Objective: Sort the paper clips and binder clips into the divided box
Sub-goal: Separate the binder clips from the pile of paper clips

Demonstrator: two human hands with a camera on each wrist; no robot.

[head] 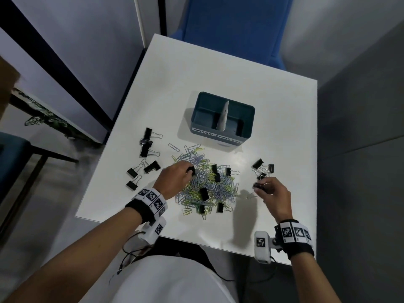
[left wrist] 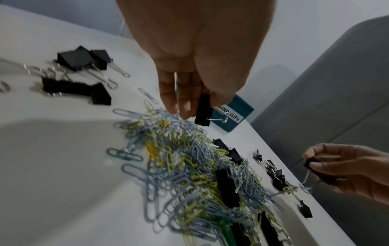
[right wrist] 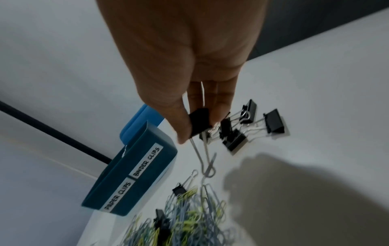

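A heap of blue, yellow and green paper clips [head: 205, 184] with several black binder clips mixed in lies mid-table. My left hand [head: 175, 178] hovers over the heap's left side and pinches a black binder clip [left wrist: 203, 110] between thumb and fingers. My right hand [head: 271, 191] is right of the heap, lifted off the table, pinching another black binder clip [right wrist: 200, 122] whose wire handles hang down. The teal divided box [head: 223, 119], labelled PAPER CLIPS left and BINDER CLIPS right, stands behind the heap; both compartments look bare.
Several black binder clips [head: 146, 156] lie in a group left of the heap, and a smaller cluster [head: 262, 169] sits just beyond my right hand. The white table [head: 273, 119] ends close in front of me. A blue chair [head: 236, 25] stands behind it.
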